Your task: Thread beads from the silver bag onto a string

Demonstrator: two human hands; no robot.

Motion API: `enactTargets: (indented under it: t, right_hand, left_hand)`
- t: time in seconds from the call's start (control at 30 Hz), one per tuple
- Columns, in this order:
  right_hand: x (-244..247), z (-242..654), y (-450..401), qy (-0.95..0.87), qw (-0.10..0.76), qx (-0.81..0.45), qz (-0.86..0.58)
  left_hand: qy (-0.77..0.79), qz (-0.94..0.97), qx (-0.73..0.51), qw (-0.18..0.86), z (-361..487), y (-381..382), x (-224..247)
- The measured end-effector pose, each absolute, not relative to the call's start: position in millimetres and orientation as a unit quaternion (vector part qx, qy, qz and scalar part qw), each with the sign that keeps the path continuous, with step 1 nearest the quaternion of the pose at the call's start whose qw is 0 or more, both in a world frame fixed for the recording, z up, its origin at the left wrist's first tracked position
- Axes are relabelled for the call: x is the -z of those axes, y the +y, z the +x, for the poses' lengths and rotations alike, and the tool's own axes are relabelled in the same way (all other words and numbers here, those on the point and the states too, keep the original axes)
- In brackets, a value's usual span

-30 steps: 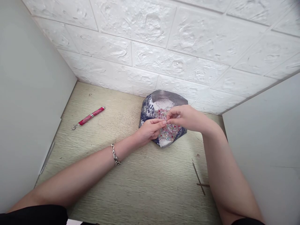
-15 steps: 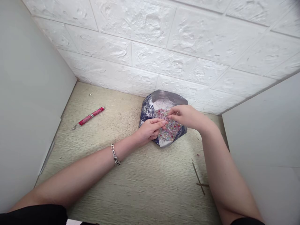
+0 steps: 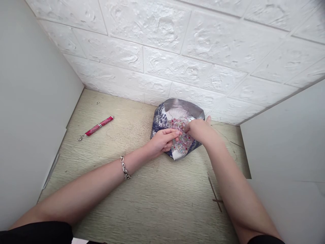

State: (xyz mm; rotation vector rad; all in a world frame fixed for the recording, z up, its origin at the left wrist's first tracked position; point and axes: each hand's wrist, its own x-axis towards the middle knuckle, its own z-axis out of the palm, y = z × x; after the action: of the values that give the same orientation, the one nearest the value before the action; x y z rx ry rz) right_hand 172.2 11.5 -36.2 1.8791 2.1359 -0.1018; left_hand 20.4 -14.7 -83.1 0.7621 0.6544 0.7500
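Note:
A silver-lined bag (image 3: 180,105) with a dark blue and white printed outside lies opened out, its mouth facing up. Many small beads (image 3: 181,147) in pink, red, white and pale green fill its middle. Over the left part of the beads, my left hand (image 3: 164,140) keeps thumb and forefinger pinched together; whatever is between them is too small to name. My right hand (image 3: 200,130) dips its curled fingers into the beads on the right side, with the little finger sticking out. Its fingertips are mostly hidden, so anything they pinch does not show.
A slim pink-red tube (image 3: 99,126) with a silvery end lies to the left on the wooden tabletop (image 3: 152,196). Thin brown strips (image 3: 215,193) cross near my right forearm. A white brick-patterned wall (image 3: 162,64) stands behind, with pale panels at both sides.
My right hand has moved away from my left fingertips, turning down into the beads with its little finger now sticking out. The left hand stays in place, still pinched.

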Motion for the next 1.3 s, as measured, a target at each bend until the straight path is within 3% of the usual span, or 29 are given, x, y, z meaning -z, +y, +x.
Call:
enactTargets:
  t: [0.67,1.3]
  right_hand:
    - [36.8,174.0,14.3,0.745,0.165,0.083,0.641]
    - [39.2,174.3,15.8,0.762,0.120,0.071,0.632]
  left_hand:
    - [0.317,0.361,-0.346,0.806,20.9,-14.6,84.2]
    - [0.311,0.364,-0.347,0.806,20.9,-15.0,83.3]
